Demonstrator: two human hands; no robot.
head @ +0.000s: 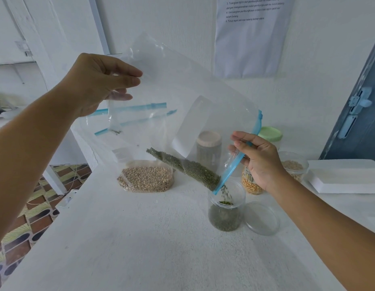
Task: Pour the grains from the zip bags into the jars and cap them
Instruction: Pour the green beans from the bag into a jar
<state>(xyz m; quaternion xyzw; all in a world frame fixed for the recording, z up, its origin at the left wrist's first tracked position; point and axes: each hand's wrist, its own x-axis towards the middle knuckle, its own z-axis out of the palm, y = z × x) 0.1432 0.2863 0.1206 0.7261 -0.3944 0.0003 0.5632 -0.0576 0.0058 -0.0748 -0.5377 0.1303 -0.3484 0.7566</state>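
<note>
I hold a clear zip bag (182, 97) tilted over the white table (140, 238), mouth down. My left hand (98, 82) pinches the raised bottom corner of the bag between thumb and fingers. My right hand (258, 158) pinches the blue zip strip (234, 166) at the open mouth, fingers curled around it. Green beans (188, 166) lie in a slanted heap along the bag's lower fold and spill from the mouth into an open clear jar (225, 215), which stands near the middle of the table and is partly filled with the same beans. A clear lid (262, 218) lies flat just beside that jar, on its right. Toward the far edge of the table, a second bag (145, 177) with pale grains rests behind the one I hold. Further right along the far edge stand a jar with a beige cap (208, 151), a jar with a green cap (270, 134), a jar of yellow corn (250, 185) partly hidden by my right hand, and an open jar of pale grains (294, 166). A white block (346, 177) sits at the right edge.
</note>
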